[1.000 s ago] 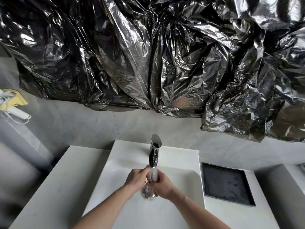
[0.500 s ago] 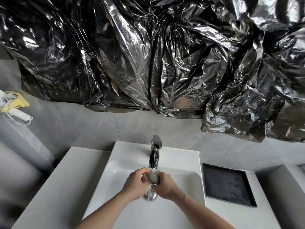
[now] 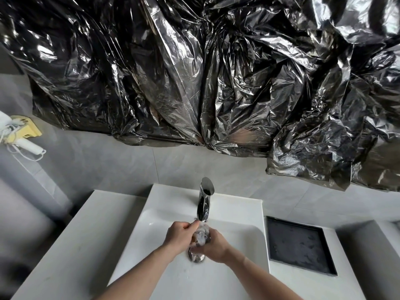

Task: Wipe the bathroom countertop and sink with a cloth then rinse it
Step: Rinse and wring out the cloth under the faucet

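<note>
While water runs from the chrome faucet (image 3: 204,199), the left hand (image 3: 180,237) and right hand (image 3: 213,245) both clench a bunched wet cloth (image 3: 201,237), its length roughly upright, over the white sink (image 3: 238,234) drain; crumpled black plastic (image 3: 194,72) covers the grey-tiled wall.

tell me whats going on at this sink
A person stands at a white sink and rinses a small wadded cloth under the chrome faucet. The left hand and the right hand both close on the cloth, squeezing it just below the spout and above the drain. A dark square tray sits in the countertop to the right. Crumpled black plastic sheeting covers the wall above.
</note>
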Motion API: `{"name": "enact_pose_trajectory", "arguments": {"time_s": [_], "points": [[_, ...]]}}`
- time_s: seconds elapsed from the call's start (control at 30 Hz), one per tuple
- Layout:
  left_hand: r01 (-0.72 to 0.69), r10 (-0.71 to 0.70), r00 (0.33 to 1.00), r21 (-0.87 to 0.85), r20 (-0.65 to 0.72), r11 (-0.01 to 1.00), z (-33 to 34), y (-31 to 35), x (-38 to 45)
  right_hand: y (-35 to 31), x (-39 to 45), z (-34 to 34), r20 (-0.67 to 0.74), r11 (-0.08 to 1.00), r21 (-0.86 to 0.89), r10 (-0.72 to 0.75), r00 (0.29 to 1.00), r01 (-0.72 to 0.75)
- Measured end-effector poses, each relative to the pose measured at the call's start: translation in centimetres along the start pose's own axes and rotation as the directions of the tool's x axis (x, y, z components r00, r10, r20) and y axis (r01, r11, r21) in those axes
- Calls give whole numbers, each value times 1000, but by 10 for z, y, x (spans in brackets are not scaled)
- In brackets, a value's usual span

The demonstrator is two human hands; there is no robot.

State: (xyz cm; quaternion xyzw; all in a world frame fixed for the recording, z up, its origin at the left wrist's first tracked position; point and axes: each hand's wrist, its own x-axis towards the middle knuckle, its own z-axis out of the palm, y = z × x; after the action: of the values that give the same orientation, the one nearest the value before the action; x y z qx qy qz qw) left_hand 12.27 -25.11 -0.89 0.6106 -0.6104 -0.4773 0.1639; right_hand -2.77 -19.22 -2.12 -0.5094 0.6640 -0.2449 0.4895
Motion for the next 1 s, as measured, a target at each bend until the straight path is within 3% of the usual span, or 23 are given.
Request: {"name": "enact_pose_trajectory", "arguments": {"time_s": [0.13,0.23,0.33,0.47,0.57,0.7,1.0], "points": [[40,-40,999,14,-36,999,-7,-2,2,-9,3,3,-87,990,117,95,992,-84],[-57,62,997,99,-45,993,-11,-12,0,-7,8,1,-131,982,140,149,980,-130],[-221,205,967,96,150,971,-10,-16,-4,-2,11,0,-85,988,52,152,985,-148],[-244,198,950,180,241,953,-3,-16,-4,-2,5,-2,-79,982,-184,18,997,-32],[-209,175,971,224,165,952,-3,-15,-3,-2,-1,-7,-135,956,-292,-41,990,-1],[-125,116,992,250,51,960,0,-13,3,8,-2,-5,-200,977,-211,-85,976,41],[147,-138,986,-95,91,985,-5,9,-8,-1,2,3,-78,986,-134,-108,991,97]]}}
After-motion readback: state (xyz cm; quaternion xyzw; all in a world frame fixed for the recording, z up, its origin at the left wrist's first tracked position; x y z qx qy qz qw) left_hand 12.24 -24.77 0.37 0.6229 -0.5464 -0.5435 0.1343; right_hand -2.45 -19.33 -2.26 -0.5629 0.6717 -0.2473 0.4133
